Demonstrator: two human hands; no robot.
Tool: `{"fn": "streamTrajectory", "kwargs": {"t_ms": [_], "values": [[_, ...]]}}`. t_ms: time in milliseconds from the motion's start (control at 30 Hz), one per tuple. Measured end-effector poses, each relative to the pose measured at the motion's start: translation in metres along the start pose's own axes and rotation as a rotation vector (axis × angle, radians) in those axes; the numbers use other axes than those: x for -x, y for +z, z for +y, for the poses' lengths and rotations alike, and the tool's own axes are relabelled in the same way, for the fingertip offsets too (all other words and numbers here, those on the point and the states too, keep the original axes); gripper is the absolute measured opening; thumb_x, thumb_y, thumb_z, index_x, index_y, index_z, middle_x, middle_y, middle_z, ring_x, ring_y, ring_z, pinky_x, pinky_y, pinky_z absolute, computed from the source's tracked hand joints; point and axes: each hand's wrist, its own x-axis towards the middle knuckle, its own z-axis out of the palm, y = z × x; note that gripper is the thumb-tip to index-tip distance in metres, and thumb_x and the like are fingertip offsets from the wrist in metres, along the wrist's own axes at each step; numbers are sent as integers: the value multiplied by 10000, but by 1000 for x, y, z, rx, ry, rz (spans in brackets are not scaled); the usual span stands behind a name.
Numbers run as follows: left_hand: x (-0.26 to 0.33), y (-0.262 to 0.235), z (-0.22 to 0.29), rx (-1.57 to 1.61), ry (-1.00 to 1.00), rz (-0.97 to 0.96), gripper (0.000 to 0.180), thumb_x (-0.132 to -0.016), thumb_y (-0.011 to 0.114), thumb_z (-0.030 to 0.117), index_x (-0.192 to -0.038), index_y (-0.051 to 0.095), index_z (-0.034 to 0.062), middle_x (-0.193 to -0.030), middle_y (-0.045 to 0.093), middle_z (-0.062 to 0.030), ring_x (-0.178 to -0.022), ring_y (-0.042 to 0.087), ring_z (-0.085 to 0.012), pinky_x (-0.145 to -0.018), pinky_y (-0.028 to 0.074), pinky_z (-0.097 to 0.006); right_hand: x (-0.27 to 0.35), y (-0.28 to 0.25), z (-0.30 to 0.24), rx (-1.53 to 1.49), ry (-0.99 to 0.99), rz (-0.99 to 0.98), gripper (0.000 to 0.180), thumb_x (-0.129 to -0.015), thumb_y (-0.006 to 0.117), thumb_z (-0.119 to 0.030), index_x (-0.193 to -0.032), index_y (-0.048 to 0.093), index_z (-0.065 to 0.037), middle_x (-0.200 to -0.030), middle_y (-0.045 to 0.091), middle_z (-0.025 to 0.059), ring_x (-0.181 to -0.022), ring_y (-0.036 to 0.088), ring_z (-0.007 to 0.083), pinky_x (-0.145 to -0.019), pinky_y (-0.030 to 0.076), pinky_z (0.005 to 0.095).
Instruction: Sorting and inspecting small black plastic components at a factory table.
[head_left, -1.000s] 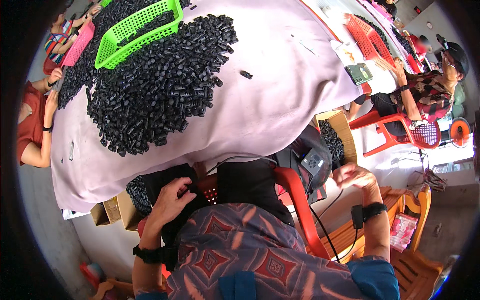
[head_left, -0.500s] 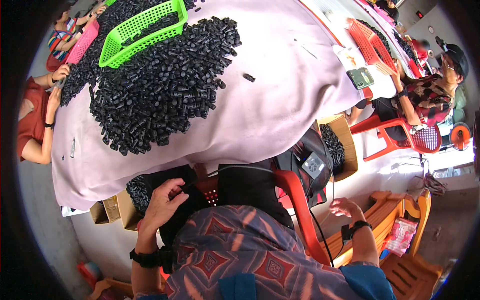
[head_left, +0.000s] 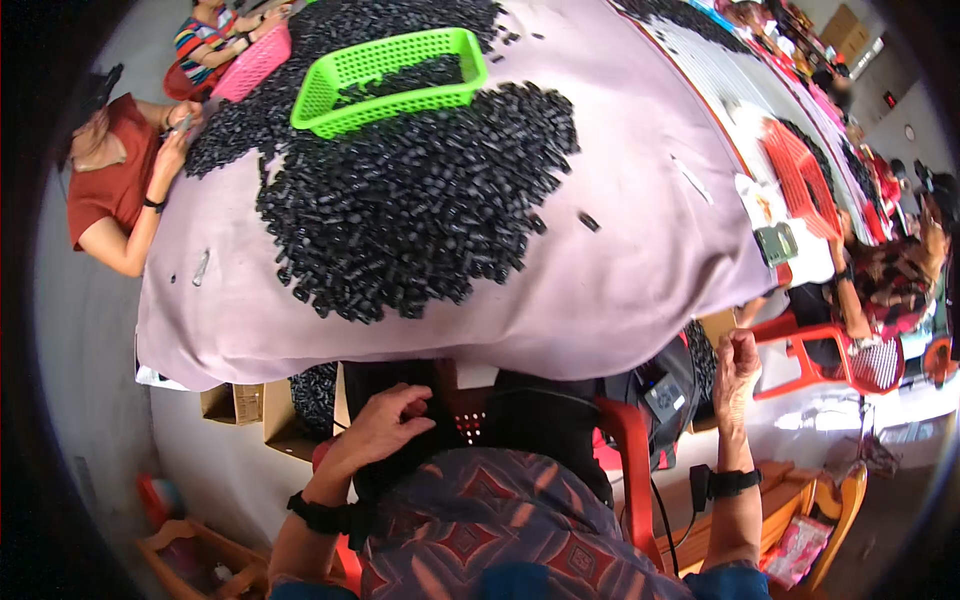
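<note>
My left hand (head_left: 393,428) hovers over my lap near the dark trousers, thumb and loosely bent fingers apart, with nothing seen in it. My right hand (head_left: 738,372) is raised to the right of the table cloth, its fingers folded in; whatever they hold, if anything, is hidden. Ahead of both hands a heap of small black plastic parts (head_left: 400,215) lies on the pale pink cloth (head_left: 640,230). A green basket (head_left: 400,108) with some black parts inside stands on the heap's far side. One loose black part (head_left: 588,221) lies right of the heap.
A red chair's armrest (head_left: 632,470) stands beside my right hip. Below the table are a black bag (head_left: 640,395) and cardboard boxes (head_left: 285,420). A wooden bench (head_left: 790,510) is at the lower right. People sit at the left and right, near pink (head_left: 257,62) and red (head_left: 800,180) baskets.
My right hand has risen beside the cloth, and its fingers have curled in. My left hand has shifted right and down in the picture, fingers looser. The head view has turned, moving the table right.
</note>
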Motion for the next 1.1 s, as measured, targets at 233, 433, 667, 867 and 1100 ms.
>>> {"fn": "streamTrajectory", "kwargs": {"t_ms": [233, 433, 667, 867, 1100], "values": [[-3, -6, -13, 411, -122, -109, 381, -772, 672, 130, -1110, 542, 12, -881, 611, -77, -806, 577, -128, -710, 470, -259, -75, 149, -71, -144, -29, -225, 266, -913, 489, -237, -731, 513, -44, -629, 457, -26, -590, 397, 63, -559, 331, 205], [-17, -26, 5, 315, -3, -110, 432, -787, 662, 185, -1162, 524, 21, -928, 604, -124, -839, 598, -205, -757, 468, -278, -100, 180, -55, 46, 39, -185, 367, -915, 471, -309, -664, 494, -43, -575, 460, -18, -550, 403, 65, -504, 333, 226], [-40, -19, -16, 208, -98, -395, 552, -833, 589, 349, -1267, 442, 41, -1133, 558, -190, -1049, 542, -295, -891, 408, -343, -97, 184, -55, 286, 15, -177, 314, -896, 536, -276, -714, 513, -21, -557, 380, -15, -562, 348, 75, -505, 314, 241], [-46, -24, 3, 193, -64, -295, 521, -812, 573, 290, -1262, 429, 71, -1169, 526, -191, -1059, 515, -344, -907, 394, -371, -100, 178, -51, 186, 142, -218, 310, -906, 527, -267, -704, 499, -32, -587, 380, -58, -564, 314, 39, -495, 261, 203], [-48, -6, -1, 239, -225, -213, 503, -782, 631, 229, -1220, 451, 60, -1038, 579, -171, -964, 560, -298, -820, 443, -363, -100, 180, -40, -29, 141, -298, 235, -907, 529, -241, -751, 522, -65, -633, 431, -57, -593, 347, 31, -532, 273, 185]]}}
